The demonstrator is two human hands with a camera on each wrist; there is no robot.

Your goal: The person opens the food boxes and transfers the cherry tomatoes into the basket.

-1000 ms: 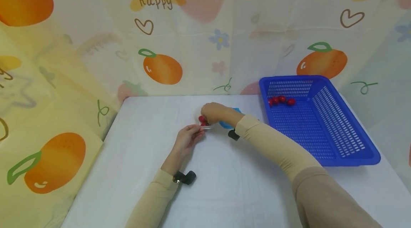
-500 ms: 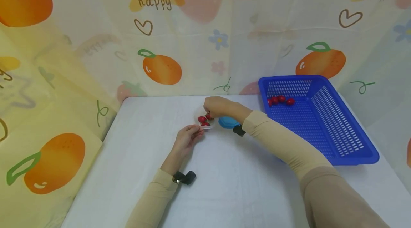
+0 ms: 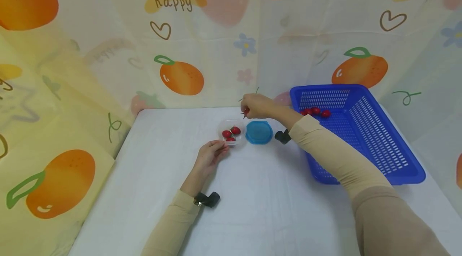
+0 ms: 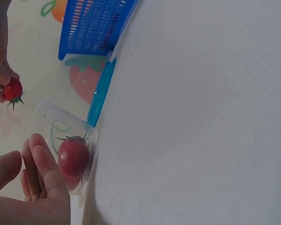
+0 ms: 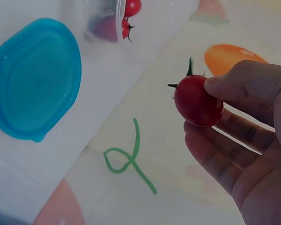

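Note:
My right hand (image 3: 258, 105) pinches a red cherry tomato (image 5: 199, 101) with green sepals between thumb and fingers, raised behind the blue lid (image 3: 259, 132). Its stem end points away from the palm in the right wrist view. A clear plastic container (image 3: 221, 128) stands uncovered on the table, with cherry tomatoes (image 3: 236, 130) inside. At its near side, my left hand (image 3: 211, 154) holds the rim with thumb and fingertips. The left wrist view shows those fingers (image 4: 49, 171) against the clear wall, partly covering the tomato (image 4: 74, 157) behind it.
A large blue plastic basket (image 3: 397, 144) stands on the right of the white table (image 3: 162, 168); several cherry tomatoes (image 3: 326, 114) lie in its far left corner. My right forearm crosses over the basket's left rim. A fruit-patterned curtain (image 3: 216, 55) hangs close behind the table.
My right hand has lifted from the container and moved right and away, carrying a tomato. The container's contents and the blue lid now show uncovered. My left hand stays in place.

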